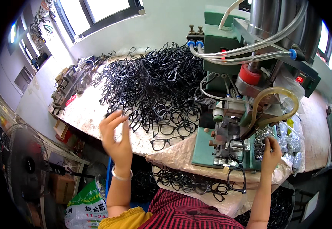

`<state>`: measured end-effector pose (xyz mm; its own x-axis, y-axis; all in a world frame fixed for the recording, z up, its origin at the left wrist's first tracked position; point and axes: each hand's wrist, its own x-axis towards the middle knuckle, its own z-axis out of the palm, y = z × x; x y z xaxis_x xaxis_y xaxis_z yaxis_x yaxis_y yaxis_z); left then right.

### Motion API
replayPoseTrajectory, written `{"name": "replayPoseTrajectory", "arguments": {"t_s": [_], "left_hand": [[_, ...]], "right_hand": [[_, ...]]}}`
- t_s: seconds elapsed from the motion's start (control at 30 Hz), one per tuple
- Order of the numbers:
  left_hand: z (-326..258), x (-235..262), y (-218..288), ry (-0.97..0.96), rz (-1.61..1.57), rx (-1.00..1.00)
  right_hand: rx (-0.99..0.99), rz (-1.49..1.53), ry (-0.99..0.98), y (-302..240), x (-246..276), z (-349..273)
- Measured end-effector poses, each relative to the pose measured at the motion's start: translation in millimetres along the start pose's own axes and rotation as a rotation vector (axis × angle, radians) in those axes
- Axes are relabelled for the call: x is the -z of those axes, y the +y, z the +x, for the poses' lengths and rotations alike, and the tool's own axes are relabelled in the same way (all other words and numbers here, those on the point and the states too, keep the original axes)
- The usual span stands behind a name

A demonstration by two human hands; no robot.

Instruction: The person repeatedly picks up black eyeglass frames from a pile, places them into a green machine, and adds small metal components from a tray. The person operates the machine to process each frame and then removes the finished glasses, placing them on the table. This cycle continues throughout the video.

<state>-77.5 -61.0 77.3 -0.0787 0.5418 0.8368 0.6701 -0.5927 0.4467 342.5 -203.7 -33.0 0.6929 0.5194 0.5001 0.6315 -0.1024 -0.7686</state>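
My left hand is raised over the table's near edge, fingers loosely curved and apart from the thumb, with nothing visible in it. Beyond it spreads a big heap of black spectacle frames. My right hand is at a heap of small shiny metal parts, thumb and fingertips pinched together. Whatever they pinch is too small to make out. Left of that hand, a black spectacle frame sits upright at the front of a green press machine, one rim against its metal fixture.
A single spectacle frame lies near the table edge. More frames rest on brown paper below the machine. Clear air hoses loop around the press. Small bags stand at right. A fan and a sack are at left.
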Motion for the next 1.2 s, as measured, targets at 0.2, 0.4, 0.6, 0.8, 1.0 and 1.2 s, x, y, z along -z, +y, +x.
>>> {"name": "replayPoseTrajectory", "arguments": {"t_s": [0.2,0.4,0.6,0.8,1.0,1.2], "left_hand": [[8,-119,-59,-0.319,0.491,-0.201],[-13,-155,-118,-0.25,0.258,-0.133],[6,-137,-61,-0.095,-0.38,0.131],[-31,-147,-5,-0.157,-0.654,0.406],[-85,-122,0,-0.164,-1.01,0.805],[-16,-83,111,-0.191,-1.203,0.027]], "right_hand": [[-0.093,0.318,-0.006,-7,-18,12],[-0.203,0.205,0.12,22,39,-32],[0.017,0.009,0.011,-22,61,-37],[0.376,0.231,-0.048,-98,-10,14],[-0.033,0.66,-0.047,-101,-35,-10],[-0.108,0.928,-0.167,-108,-38,-17]]}}
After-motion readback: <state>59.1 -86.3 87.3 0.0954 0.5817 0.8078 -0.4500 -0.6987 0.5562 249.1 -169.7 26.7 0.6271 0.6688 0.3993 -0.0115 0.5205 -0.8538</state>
